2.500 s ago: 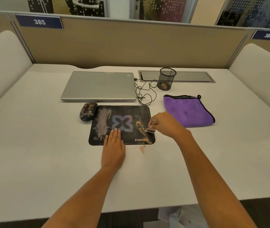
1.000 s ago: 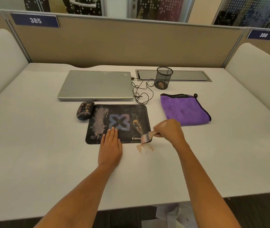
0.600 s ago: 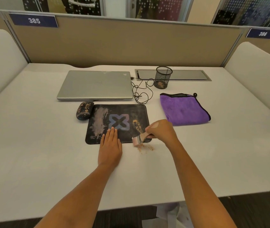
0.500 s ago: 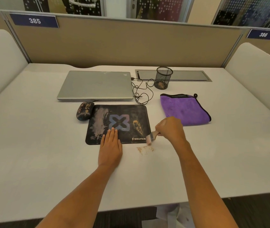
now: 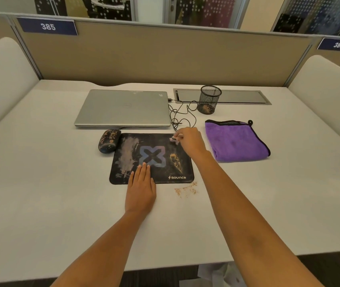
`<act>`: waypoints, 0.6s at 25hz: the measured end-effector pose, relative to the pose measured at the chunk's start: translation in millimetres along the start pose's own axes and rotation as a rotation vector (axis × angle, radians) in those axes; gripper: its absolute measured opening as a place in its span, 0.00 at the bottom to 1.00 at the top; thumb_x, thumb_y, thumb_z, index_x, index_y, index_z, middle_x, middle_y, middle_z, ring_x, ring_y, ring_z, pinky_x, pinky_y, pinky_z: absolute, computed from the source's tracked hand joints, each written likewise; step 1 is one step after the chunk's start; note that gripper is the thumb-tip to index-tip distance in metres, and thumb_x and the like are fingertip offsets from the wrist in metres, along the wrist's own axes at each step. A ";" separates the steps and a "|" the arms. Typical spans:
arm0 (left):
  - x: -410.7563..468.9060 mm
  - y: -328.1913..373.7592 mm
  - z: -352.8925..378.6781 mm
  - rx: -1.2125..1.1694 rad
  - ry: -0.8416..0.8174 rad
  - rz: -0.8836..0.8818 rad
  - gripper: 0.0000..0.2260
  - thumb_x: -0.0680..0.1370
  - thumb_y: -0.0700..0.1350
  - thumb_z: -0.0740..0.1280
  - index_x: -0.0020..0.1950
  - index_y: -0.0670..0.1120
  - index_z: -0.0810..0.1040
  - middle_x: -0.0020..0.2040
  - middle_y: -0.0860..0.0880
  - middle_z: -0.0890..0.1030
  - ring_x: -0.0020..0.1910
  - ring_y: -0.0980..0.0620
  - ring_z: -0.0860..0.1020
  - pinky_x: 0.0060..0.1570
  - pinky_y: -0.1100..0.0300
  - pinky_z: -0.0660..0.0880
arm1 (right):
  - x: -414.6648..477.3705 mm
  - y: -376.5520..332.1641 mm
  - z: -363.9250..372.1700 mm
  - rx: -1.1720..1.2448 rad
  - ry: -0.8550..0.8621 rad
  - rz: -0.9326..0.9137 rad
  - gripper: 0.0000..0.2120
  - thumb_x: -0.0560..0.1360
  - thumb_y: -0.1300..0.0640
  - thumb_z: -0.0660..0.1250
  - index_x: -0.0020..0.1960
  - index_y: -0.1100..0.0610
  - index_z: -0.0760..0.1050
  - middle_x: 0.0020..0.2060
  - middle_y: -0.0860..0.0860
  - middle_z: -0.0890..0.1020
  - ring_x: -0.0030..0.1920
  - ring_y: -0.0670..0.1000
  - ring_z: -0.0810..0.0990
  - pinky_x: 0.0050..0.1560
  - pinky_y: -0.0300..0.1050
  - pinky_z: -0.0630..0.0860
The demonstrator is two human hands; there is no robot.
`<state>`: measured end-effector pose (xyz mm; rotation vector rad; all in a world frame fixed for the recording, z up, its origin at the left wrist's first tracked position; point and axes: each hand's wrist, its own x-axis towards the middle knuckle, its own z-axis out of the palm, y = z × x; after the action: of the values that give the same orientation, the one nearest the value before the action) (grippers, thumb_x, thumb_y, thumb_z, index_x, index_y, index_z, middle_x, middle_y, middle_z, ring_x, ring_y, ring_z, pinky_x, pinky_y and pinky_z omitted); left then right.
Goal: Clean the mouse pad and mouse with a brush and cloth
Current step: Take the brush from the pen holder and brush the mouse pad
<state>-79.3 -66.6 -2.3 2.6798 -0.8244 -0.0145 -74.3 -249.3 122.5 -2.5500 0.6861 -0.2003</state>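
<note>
A black mouse pad [image 5: 160, 141] with a blue X logo lies mid-table, smeared grey on its left side and with a streak of tan crumbs right of the logo. A dark, dirt-speckled mouse [image 5: 108, 141] sits at its upper left corner. My left hand [image 5: 141, 189] lies flat, fingers on the pad's front edge. My right hand [image 5: 190, 141] grips a small brush [image 5: 174, 139], whose bristles touch the pad's far right corner. A folded purple cloth [image 5: 235, 141] lies to the right of the pad.
A closed silver laptop [image 5: 123, 107] sits behind the pad, its black cable [image 5: 182, 117] coiled beside it. A black mesh pen cup [image 5: 209, 99] stands in front of a cable tray [image 5: 243, 97]. Swept tan crumbs [image 5: 185, 189] lie on the table [image 5: 51, 183] just off the pad's front right corner.
My right hand has carried the brush from the pad's front right corner up to its far right corner. The crumbs swept off the pad stay on the table. My left hand holds still.
</note>
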 end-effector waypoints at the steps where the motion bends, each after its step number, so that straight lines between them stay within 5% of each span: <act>1: 0.2 -0.4 0.2 0.001 -0.002 0.000 0.28 0.76 0.53 0.38 0.76 0.46 0.48 0.77 0.49 0.51 0.76 0.53 0.46 0.71 0.59 0.37 | 1.8 -2.1 -1.0 -0.015 -0.023 -0.011 0.11 0.77 0.61 0.64 0.56 0.62 0.81 0.55 0.60 0.81 0.54 0.56 0.80 0.50 0.31 0.73; 3: 0.6 -1.1 0.1 0.003 0.001 0.004 0.29 0.76 0.54 0.35 0.76 0.46 0.48 0.77 0.49 0.51 0.76 0.53 0.46 0.71 0.59 0.37 | 2.1 -7.1 -4.0 -0.063 -0.123 -0.037 0.11 0.77 0.61 0.64 0.56 0.62 0.81 0.55 0.59 0.81 0.55 0.56 0.79 0.48 0.30 0.71; 6: 0.3 -0.7 0.7 -0.003 0.004 0.005 0.29 0.76 0.53 0.36 0.76 0.46 0.48 0.77 0.49 0.51 0.76 0.53 0.46 0.71 0.59 0.37 | -10.2 -7.1 -10.2 -0.162 -0.302 -0.132 0.10 0.75 0.60 0.67 0.54 0.59 0.82 0.54 0.57 0.82 0.53 0.55 0.79 0.52 0.42 0.74; 9: 0.4 0.2 -0.2 -0.007 0.002 0.003 0.28 0.77 0.52 0.39 0.76 0.46 0.48 0.77 0.49 0.50 0.76 0.53 0.45 0.72 0.59 0.38 | -25.2 3.6 -25.3 -0.120 -0.403 -0.198 0.08 0.73 0.63 0.68 0.50 0.60 0.83 0.50 0.54 0.84 0.45 0.50 0.79 0.37 0.34 0.69; 12: 0.9 0.1 -1.2 -0.009 0.002 0.000 0.28 0.77 0.52 0.39 0.76 0.46 0.48 0.77 0.49 0.51 0.76 0.53 0.46 0.71 0.59 0.37 | -20.0 6.6 -34.3 -0.055 -0.246 -0.184 0.08 0.74 0.64 0.67 0.49 0.59 0.84 0.49 0.55 0.84 0.44 0.48 0.77 0.34 0.30 0.65; 15: 0.0 0.2 -1.6 -0.001 0.001 0.002 0.28 0.76 0.53 0.38 0.76 0.46 0.48 0.77 0.49 0.51 0.76 0.53 0.46 0.71 0.59 0.37 | -7.6 2.8 -21.3 -0.040 -0.118 -0.147 0.09 0.75 0.63 0.65 0.51 0.58 0.83 0.53 0.57 0.82 0.48 0.52 0.79 0.42 0.34 0.70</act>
<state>-79.3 -66.3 -0.8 2.6782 -0.8261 -0.0125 -87.7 -256.5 139.6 -2.6279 0.4631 -0.0841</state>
